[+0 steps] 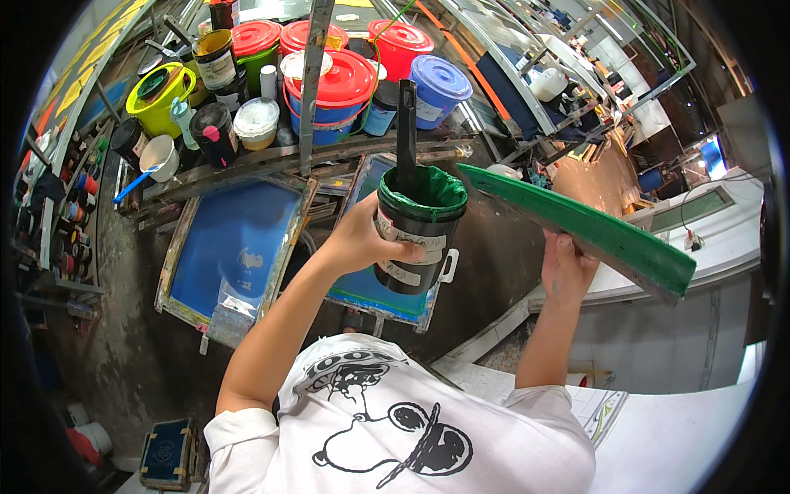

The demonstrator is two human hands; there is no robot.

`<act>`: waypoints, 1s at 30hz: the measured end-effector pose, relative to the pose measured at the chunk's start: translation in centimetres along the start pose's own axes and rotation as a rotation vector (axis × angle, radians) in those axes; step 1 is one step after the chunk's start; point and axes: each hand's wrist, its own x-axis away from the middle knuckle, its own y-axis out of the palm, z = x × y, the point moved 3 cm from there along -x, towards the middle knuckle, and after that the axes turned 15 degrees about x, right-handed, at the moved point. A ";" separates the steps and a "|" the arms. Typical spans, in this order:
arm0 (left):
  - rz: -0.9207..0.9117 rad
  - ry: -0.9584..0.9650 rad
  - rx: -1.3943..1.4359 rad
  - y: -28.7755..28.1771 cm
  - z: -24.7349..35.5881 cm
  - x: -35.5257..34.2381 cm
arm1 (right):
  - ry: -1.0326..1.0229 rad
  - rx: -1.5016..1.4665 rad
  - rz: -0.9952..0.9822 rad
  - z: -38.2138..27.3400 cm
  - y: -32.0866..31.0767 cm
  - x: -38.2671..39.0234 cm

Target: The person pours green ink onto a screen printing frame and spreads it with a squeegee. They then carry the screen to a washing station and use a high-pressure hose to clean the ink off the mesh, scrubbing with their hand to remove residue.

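Observation:
My left hand (369, 237) grips a black tub (420, 251) with handwritten labels on its side and green ink smeared round its inside rim. A black-handled tool (406, 132) stands upright in the tub. To its right, my right hand (568, 267) holds a long squeegee (576, 222) from below, its upper face coated in green ink and tilted down toward the right. The squeegee's far tip reaches close beside the tub's rim. Behind the tub, partly hidden by it, leans a screen frame (354, 288) with a blue and green face.
A metal rack (304, 144) holds several lidded buckets (333, 78) and jars. Another blue screen (226, 235) leans below it at left. Shelves of tubs (81, 206) line the far left. A white counter (675, 412) is at the right, and a small framed screen (169, 453) sits lower left.

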 end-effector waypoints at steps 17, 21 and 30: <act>-0.144 -0.030 0.126 1.3 0.1 -0.6 | -0.244 0.328 -0.230 1.2 1.7 -0.3; -0.218 -0.100 0.175 2.3 0.7 0.3 | -0.229 0.403 -0.229 3.9 0.7 0.0; -0.181 0.007 0.133 1.2 3.4 3.9 | 0.011 0.465 -0.052 12.2 -3.6 4.3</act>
